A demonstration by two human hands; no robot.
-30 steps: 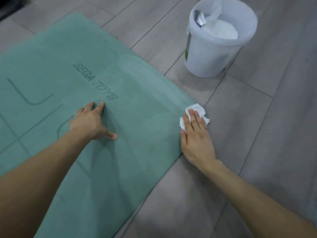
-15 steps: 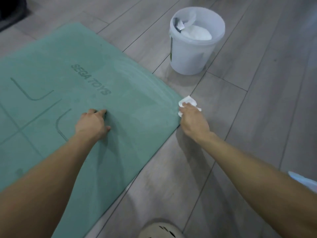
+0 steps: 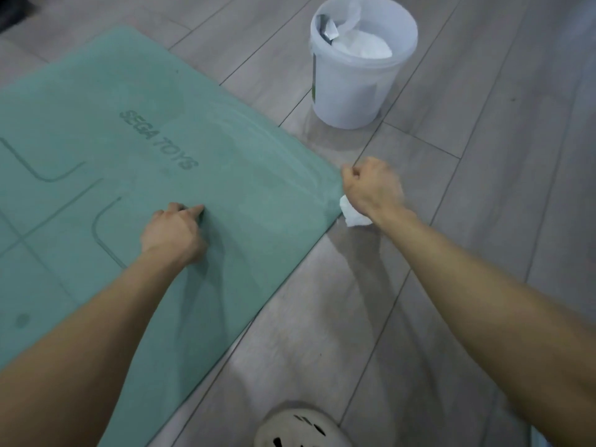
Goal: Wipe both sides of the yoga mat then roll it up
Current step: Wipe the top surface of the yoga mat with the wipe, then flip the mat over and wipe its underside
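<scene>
Lying flat on the grey plank floor (image 3: 322,333), the yoga mat (image 3: 96,108) shows wipe streaks on its printed face. That side seems done, while the flip, the underside and the rolling remain. On the mat, the left hand (image 3: 174,235) has curled fingers; whether they pinch the mat is unclear. At the mat's corner, the right hand (image 3: 371,188) fists a wipe (image 3: 353,217). Beyond the mat stands a white bucket (image 3: 351,91).

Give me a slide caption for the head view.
Left hand rests on the green yoga mat while the right hand grips a white wipe at its corner, near a white bucket.
</scene>
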